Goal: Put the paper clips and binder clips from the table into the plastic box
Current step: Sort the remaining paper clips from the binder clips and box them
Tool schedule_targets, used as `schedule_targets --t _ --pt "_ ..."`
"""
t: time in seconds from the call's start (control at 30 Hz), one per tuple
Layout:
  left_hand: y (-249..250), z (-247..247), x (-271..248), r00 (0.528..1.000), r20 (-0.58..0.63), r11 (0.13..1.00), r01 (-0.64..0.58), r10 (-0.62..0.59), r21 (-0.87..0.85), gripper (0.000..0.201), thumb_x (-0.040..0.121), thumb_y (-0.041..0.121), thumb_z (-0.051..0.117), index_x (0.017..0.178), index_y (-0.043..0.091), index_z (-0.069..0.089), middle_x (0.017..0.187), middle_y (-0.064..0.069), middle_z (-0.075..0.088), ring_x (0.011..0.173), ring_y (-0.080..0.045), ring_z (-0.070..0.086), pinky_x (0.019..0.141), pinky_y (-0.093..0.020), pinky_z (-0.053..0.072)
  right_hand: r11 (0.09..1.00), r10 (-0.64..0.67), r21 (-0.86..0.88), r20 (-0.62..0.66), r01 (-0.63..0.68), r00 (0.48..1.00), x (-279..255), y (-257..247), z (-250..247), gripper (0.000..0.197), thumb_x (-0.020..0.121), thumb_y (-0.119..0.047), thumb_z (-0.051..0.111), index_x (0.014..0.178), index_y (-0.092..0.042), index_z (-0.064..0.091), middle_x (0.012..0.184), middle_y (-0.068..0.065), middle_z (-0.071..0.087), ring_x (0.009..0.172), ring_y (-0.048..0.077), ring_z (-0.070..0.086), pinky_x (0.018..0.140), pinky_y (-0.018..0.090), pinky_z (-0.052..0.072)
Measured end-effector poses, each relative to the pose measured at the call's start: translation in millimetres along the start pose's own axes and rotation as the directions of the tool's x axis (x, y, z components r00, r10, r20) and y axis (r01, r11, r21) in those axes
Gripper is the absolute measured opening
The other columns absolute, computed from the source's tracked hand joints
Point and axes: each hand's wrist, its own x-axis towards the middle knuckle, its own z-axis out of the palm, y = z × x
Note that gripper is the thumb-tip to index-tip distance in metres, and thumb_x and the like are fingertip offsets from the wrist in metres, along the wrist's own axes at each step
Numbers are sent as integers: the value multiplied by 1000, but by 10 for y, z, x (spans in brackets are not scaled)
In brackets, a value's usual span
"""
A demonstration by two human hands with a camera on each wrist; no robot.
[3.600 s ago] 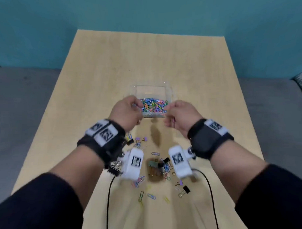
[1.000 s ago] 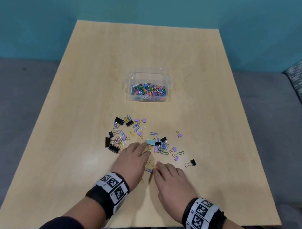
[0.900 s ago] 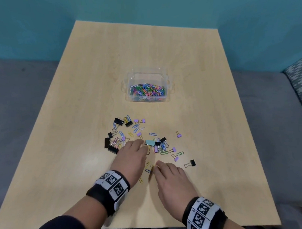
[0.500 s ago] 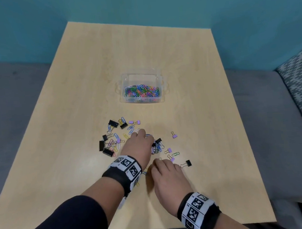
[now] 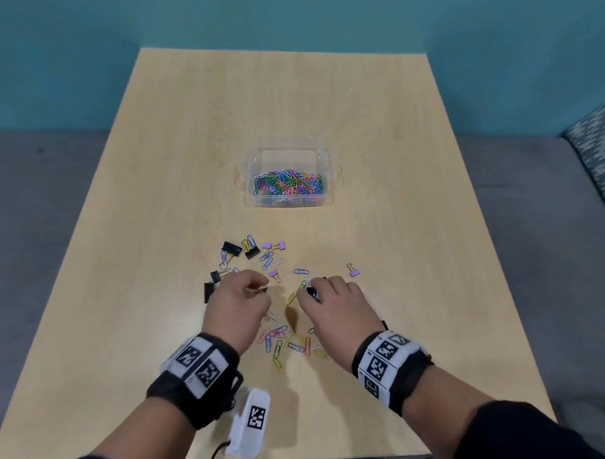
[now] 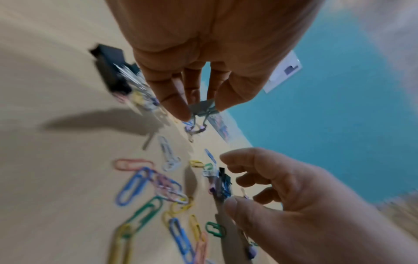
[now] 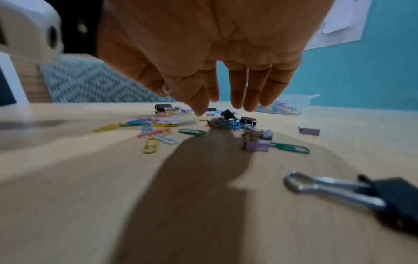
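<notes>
The clear plastic box [image 5: 329, 180], mid-table, holds a heap of coloured paper clips [image 5: 287, 185]. My left hand [image 5: 258, 290] hovers just above the table and pinches a grey-teal binder clip [image 6: 202, 109] between thumb and fingers. To its right, my right hand [image 5: 310, 292] curls thumb and fingers round a small clump of dark and blue clips [image 6: 222, 184] at table level. Loose paper clips [image 5: 281, 343] lie between my wrists. Black binder clips [image 5: 231, 248] and purple ones [image 5: 354, 271] lie scattered beyond my hands.
The box stands about a hand's length beyond the scatter, with bare wood between. One black binder clip [image 7: 361, 192] lies under my right wrist. The table's [image 5: 126, 338] near edge is just behind my forearms; grey seating flanks both sides.
Both hands lay low on the table among the clips. The left has since lifted with the grey-teal binder clip pinched, and the right has moved forward and closed round a clump.
</notes>
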Motion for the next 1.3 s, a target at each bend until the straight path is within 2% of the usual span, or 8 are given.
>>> schedule_targets --t 0.17,0.27,0.47,0.63,0.77,0.9,1.13,1.3 --pt "-229 -213 -107 977 35 920 211 -211 -331 22 61 9 53 74 16 70 53 0 54 46 -15 43 57 -26 36 991 -63 -114 46 68 997 168 24 -31 50 53 1 42 100 -11 57 97 12 57 82 32 50 66 41 38" --pt "-269 -306 -135 977 32 925 209 -210 -318 20 65 4 54 74 15 68 52 3 53 46 -15 43 55 -26 36 983 -88 -155 45 94 995 212 -1 -34 42 49 2 55 87 -13 58 88 10 56 75 30 48 62 39 37" --pt "-385 -445 -269 1000 25 995 4 -6 96 23 76 4 58 79 25 63 84 10 61 65 -3 57 59 -17 43 984 -107 -132 124 123 986 246 -67 -39 43 50 5 40 87 -10 55 99 13 52 76 31 47 61 36 29" --pt "-630 -518 -405 971 109 870 -238 212 432 20 70 17 51 84 23 63 92 8 57 83 -18 52 71 -30 44 986 -153 -41 114 159 982 242 -50 -67 61 56 9 30 112 -7 47 112 13 43 86 29 45 66 35 29" --pt "-724 -550 -458 957 103 760 -278 270 588 20 70 14 53 85 20 65 87 2 57 74 -24 50 62 -31 46 980 -39 195 42 30 998 197 53 -3 16 87 -6 53 90 -19 45 87 0 44 61 18 41 54 33 35" --pt "-777 -564 -431 959 92 722 -264 269 640 21 71 14 52 86 17 66 85 1 55 71 -24 47 59 -31 46 564 448 736 107 -374 887 90 376 -77 13 83 -21 61 72 -21 54 66 -2 61 56 17 55 53 34 50" --pt "-538 -498 -479 917 158 631 -370 367 682 34 77 24 38 92 13 66 94 -5 58 79 -28 48 64 -36 49 439 544 737 237 -514 805 -81 807 -95 15 91 -16 49 90 -22 63 73 -2 64 58 14 58 58 30 49" --pt "-358 -308 -518 877 227 613 -462 424 641 30 80 25 40 96 17 63 95 -2 56 79 -25 50 65 -34 50 727 533 524 -24 -443 846 -302 809 -121 24 96 -17 43 112 -18 61 107 0 56 84 20 58 76 32 48"
